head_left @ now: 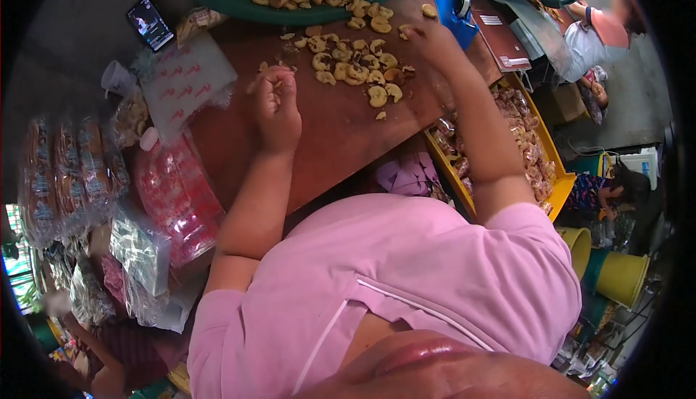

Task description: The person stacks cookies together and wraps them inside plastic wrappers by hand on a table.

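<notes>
A loose pile of small golden, curled cookies [355,73] lies on the reddish-brown table [333,138]. To the left of the pile is my left hand [278,105], its fingers curled inward. Pale tan bits show by its fingertips, but what it holds is hidden. My right hand [433,42] reaches to the pile's right edge, fingers pinched at a light cookie [404,31]. Above both hands, a large green basin [290,16] holds many more of these cookies.
At right, a yellow crate [557,190] holds small packed bags; a blue tape dispenser [455,18] stands near my right hand. To the left are printed plastic sheets [187,80], a phone [151,25], a white cup [117,79] and bagged goods [69,174]. Other people are nearby.
</notes>
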`<state>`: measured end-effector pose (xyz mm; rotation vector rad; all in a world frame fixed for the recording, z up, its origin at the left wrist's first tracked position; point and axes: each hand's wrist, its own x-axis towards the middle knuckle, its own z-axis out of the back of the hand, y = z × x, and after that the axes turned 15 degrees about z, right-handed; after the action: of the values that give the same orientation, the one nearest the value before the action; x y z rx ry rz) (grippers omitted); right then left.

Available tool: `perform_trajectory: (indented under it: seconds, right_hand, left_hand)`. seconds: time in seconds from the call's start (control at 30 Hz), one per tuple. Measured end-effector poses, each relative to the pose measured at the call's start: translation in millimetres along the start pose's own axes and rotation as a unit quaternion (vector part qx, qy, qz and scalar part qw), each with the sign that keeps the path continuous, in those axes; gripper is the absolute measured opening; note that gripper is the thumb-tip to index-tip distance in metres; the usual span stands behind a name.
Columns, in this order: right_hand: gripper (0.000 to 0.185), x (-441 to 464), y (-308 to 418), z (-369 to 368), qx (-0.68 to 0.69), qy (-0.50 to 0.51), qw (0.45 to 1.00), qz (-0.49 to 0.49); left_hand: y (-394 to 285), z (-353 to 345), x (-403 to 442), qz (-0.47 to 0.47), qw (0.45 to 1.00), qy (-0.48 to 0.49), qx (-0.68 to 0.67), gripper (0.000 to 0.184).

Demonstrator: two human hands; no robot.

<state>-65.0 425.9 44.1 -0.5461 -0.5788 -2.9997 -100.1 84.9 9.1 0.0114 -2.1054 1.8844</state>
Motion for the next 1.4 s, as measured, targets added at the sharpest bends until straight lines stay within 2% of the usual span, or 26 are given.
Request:
perform_trajectory:
  seconds: [0.03,0.1,0.17,0.23,0.33,0.43,0.53,0.63,0.73,0.87,0.93,0.97,1.07,1.17,1.27,1.33,1.4]
  right_hand:
    - [0.035,21,-14,-25,-0.026,-0.03,0.999,-0.023]
    - [0.039,52,-28,-58,-0.086,0.018,0.996,-0.027]
    - [0.043,63,-29,-70,-0.139,0.05,0.989,-0.024]
    - [0.046,62,-17,-70,-0.186,0.068,0.98,-0.011]
    - [0.042,45,15,-39,-0.097,0.063,0.99,-0.084]
    - [0.039,22,-5,-22,-0.03,-0.086,0.995,-0.039]
    - [0.036,-21,3,8,0.042,-0.034,0.993,-0.1]
    - [0.037,-43,3,2,0.094,0.025,0.99,-0.099]
    - [0.038,-35,-6,10,0.014,0.044,0.997,-0.067]
    - [0.04,11,-21,-4,0.108,-0.007,0.991,-0.083]
    - [0.04,27,-42,-29,0.163,-0.004,0.981,-0.11]
    - [0.044,29,-68,-50,0.156,0.007,0.98,-0.12]
    - [0.048,32,-19,-18,-0.048,0.062,0.996,-0.052]
    - [0.049,36,-28,-11,0.018,0.088,0.995,-0.036]
    - [0.043,76,-64,6,-0.12,0.136,0.982,-0.047]
    - [0.041,109,-108,-3,-0.177,0.225,0.954,-0.083]
    - [0.037,123,-151,-4,-0.232,0.298,0.926,-0.019]
  left_hand:
    - [4,0,-1,0.024,0.999,-0.002,-0.025,0.009]
    - [5,0,0,0.058,0.998,-0.008,-0.037,0.009]
    - [2,1,2,0.08,0.997,-0.016,-0.012,0.009]
    - [2,-3,2,0.08,0.996,-0.01,-0.043,0.009]
    - [5,-3,2,0.093,0.994,-0.003,-0.059,0.009]
    - [8,-3,3,0.115,0.992,0.0,-0.06,0.01]
    - [4,-4,0,0.151,0.986,-0.009,-0.077,0.012]
    - [4,-5,-1,0.17,0.982,-0.007,-0.081,0.012]
    - [10,-4,0,0.174,0.981,0.001,-0.084,0.013]
    - [6,-5,-1,0.193,0.979,-0.012,-0.06,0.028]
    - [9,-3,0,0.196,0.978,-0.008,-0.069,0.028]
    - [10,-2,2,0.196,0.978,-0.007,-0.073,0.027]
    - [8,-2,1,0.221,0.97,-0.003,-0.102,0.027]
    - [2,-5,0,0.232,0.968,-0.005,-0.095,0.026]
    - [9,-5,2,0.249,0.958,0.009,-0.141,0.013]
    - [3,-7,0,0.253,0.959,0.005,-0.126,0.02]
    - [2,-7,0,0.249,0.961,0.006,-0.122,0.02]
